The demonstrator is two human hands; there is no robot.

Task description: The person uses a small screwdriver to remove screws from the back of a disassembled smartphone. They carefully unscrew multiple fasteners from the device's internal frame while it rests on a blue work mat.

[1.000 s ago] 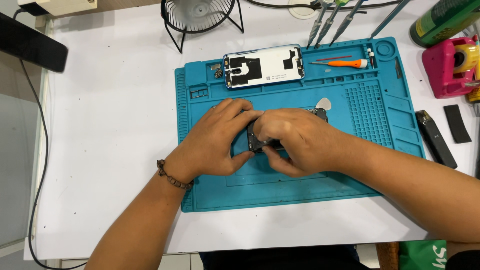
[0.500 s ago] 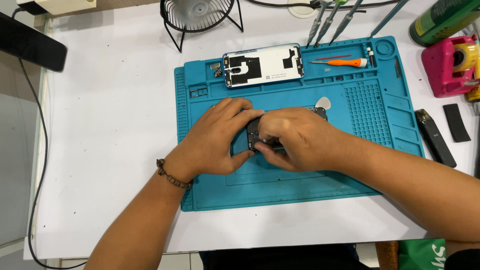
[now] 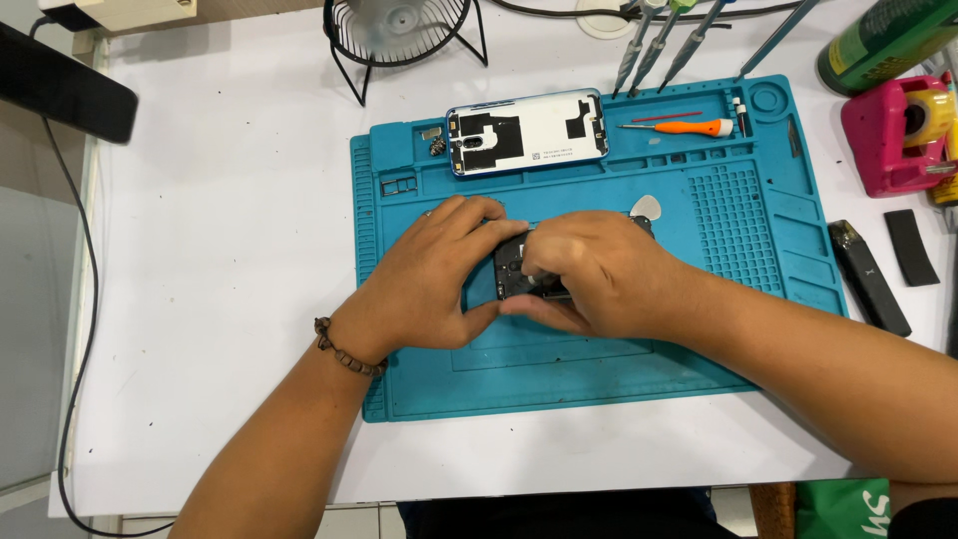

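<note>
Both hands meet over a dark opened phone body (image 3: 513, 268) lying on a teal repair mat (image 3: 758, 260). My left hand (image 3: 434, 284) curls around the phone's left end and steadies it. My right hand (image 3: 599, 274) covers most of the phone, its fingertips pinched at the phone's upper left part; whether they hold a small tool or part is hidden. A white phone back cover (image 3: 527, 132) lies inner side up at the mat's far edge. A small pale pick (image 3: 647, 207) rests just beyond my right hand.
An orange-handled screwdriver (image 3: 699, 128) sits in the mat's top tray. Behind the mat stand a small black fan (image 3: 399, 30) and several precision drivers (image 3: 659, 40). A pink tape dispenser (image 3: 893, 130), a green can (image 3: 883, 40) and black slim items (image 3: 868, 274) lie right. A cable (image 3: 85, 329) runs along the left edge.
Both hands stay on the phone; the right hand's fingers have shifted slightly over its upper left part. Nothing else has moved.
</note>
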